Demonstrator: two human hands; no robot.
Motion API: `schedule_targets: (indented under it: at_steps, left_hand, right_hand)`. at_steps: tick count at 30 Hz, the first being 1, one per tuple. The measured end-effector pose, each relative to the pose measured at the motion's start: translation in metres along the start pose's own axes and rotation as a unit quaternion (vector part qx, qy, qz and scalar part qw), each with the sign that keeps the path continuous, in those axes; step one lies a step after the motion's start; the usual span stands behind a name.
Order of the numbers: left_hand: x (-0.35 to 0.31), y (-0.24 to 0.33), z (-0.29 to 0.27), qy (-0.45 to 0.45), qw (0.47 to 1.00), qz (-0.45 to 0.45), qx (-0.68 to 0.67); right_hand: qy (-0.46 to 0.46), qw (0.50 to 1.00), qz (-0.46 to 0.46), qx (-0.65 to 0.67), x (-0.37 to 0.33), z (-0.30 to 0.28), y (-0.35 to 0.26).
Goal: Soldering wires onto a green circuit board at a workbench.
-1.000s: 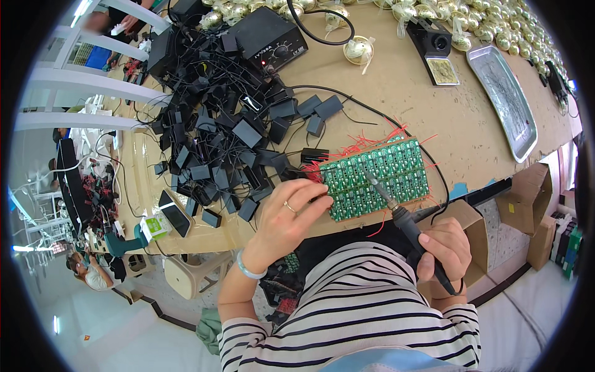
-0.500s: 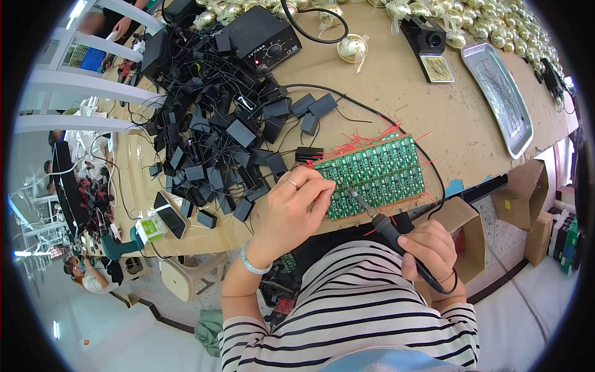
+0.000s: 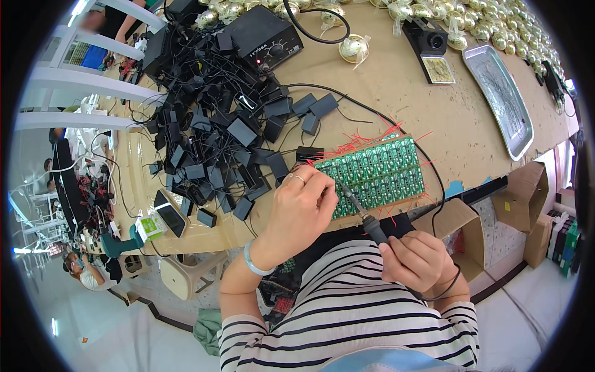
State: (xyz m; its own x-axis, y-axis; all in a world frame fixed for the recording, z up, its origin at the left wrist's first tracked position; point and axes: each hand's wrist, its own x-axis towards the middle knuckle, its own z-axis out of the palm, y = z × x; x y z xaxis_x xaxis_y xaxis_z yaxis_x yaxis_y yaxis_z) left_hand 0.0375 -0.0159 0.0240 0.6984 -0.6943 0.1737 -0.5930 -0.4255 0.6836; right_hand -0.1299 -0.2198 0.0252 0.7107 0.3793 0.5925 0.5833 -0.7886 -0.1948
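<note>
A green circuit board panel with rows of small boards lies near the table's front edge, thin red wires sticking out along its far side. My right hand grips a soldering iron by its dark handle. The metal tip slants up and left onto the panel's left part. Over the panel's left end, my left hand is closed in a pinch; what the fingertips hold is too small to make out. Just beyond that hand sits a small black box.
A tangled heap of black boxes with cables covers the left side, beside a black control unit. At the right lie a metal tray and a black stand. A phone and a drill are near the front left.
My right hand has shifted left and closer to the iron's tip end, and the iron now stands at a steeper slant. My left hand has turned slightly, still at the panel's left end.
</note>
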Motion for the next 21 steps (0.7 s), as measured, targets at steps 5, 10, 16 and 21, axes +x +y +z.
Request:
schedule_targets:
  at_steps: [5, 10, 16, 21]
  left_hand:
    - [-0.001, 0.001, 0.004, 0.009, 1.0, 0.001, 0.022]
    - [0.0, 0.004, 0.005, 0.018, 0.999, 0.004, 0.037]
    - [-0.001, 0.005, 0.005, 0.03, 0.998, 0.0, 0.05]
    - [-0.002, 0.006, 0.005, 0.03, 0.999, -0.025, 0.033]
  right_hand:
    - [-0.001, 1.0, 0.009, 0.007, -0.005, -0.003, 0.001]
    - [0.089, 0.99, 0.088, 0.06, -0.01, -0.02, 0.001]
    - [0.086, 0.986, 0.127, 0.067, -0.013, -0.021, -0.003]
    - [0.1, 0.983, 0.133, 0.077, -0.012, -0.019, -0.003]
